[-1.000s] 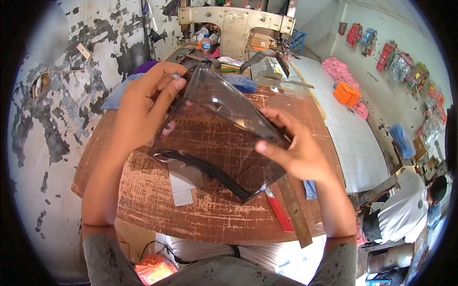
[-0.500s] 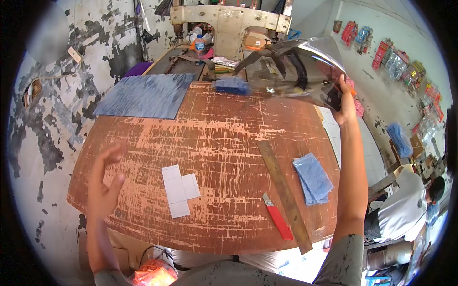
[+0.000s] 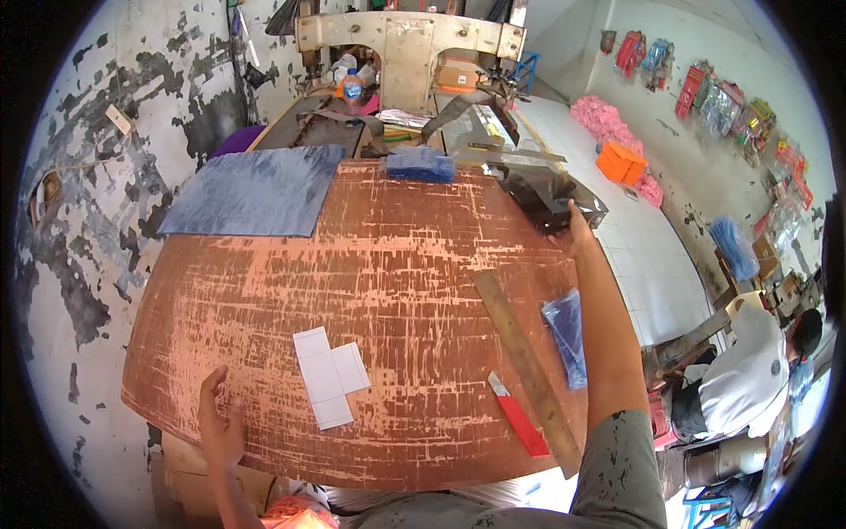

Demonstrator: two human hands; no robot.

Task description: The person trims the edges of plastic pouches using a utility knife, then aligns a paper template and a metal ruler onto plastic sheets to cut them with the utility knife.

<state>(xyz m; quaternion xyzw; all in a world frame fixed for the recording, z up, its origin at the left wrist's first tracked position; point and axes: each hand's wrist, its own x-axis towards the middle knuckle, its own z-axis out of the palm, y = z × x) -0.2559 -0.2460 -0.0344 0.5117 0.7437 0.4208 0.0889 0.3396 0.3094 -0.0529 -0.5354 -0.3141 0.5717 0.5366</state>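
My right hand (image 3: 575, 231) grips a dark, see-through plastic sheet (image 3: 548, 196), bunched at the table's far right corner. Fingers apart and holding nothing, my left hand (image 3: 220, 421) hovers by the near left edge. To its right lies a white paper template (image 3: 327, 375) with pencil-like lines. A metal ruler (image 3: 529, 375) lies slantwise at right, and a red-handled cutter (image 3: 518, 414) rests beside it with its blade pointing away. Folded blue plastic pieces (image 3: 564, 335) are partly hidden behind my right forearm.
A blue-grey streaked sheet (image 3: 251, 194) covers the far left of the scratched brown table (image 3: 397, 273); a blue stack (image 3: 420, 165) sits at the far edge. Behind stands a cream press machine (image 3: 408, 53). An orange box (image 3: 621, 163) is on the floor; a person (image 3: 740, 379) sits at right.
My right hand has brought the plastic sheet down and left, from raised and spread out to low and bunched. My left hand has moved nearer to me. The view has shifted slightly.
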